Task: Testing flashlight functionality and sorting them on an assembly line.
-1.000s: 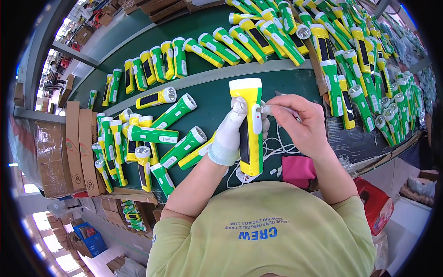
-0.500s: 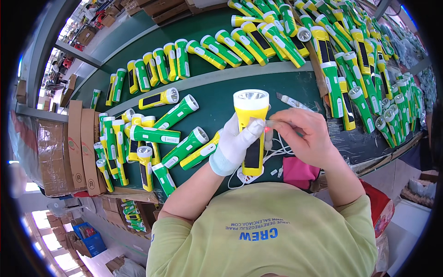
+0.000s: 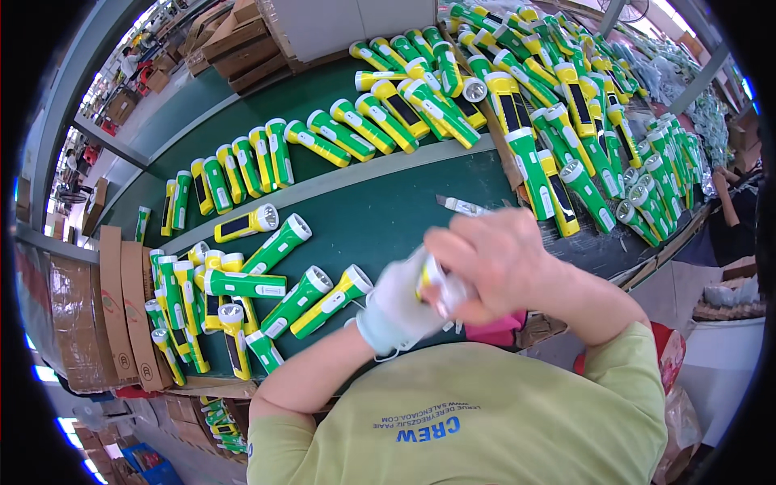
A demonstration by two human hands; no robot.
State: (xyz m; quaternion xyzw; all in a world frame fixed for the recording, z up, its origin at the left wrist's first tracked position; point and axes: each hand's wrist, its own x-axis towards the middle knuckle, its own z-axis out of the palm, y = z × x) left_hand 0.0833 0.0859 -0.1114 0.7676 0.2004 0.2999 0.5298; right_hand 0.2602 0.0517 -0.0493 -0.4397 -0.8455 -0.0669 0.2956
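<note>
My left hand (image 3: 394, 305), in a white glove, grips a yellow-and-white flashlight (image 3: 425, 278). Only a small part of the flashlight shows, and it is smeared by motion. My bare right hand (image 3: 495, 260) is curled over the flashlight's head end, right against the glove. The fingers of both hands hide most of the flashlight. Just left of the glove lies a green-and-yellow flashlight (image 3: 330, 303), with a green flashlight (image 3: 297, 302) beside it. Beyond my right hand a box cutter (image 3: 465, 206) lies on the green table.
A jumbled pile of flashlights (image 3: 186, 295) lies on the left, next to upright cardboard (image 3: 133, 307). A row of flashlights (image 3: 279, 153) stands along the back strip (image 3: 388, 168). Many more are heaped at the right. Pink cloth (image 3: 495, 330) lies below my right hand.
My right hand has moved from the flashlight's side onto its head end, covering it. The upright flashlight has tipped and is now mostly hidden. The whole view has shifted.
</note>
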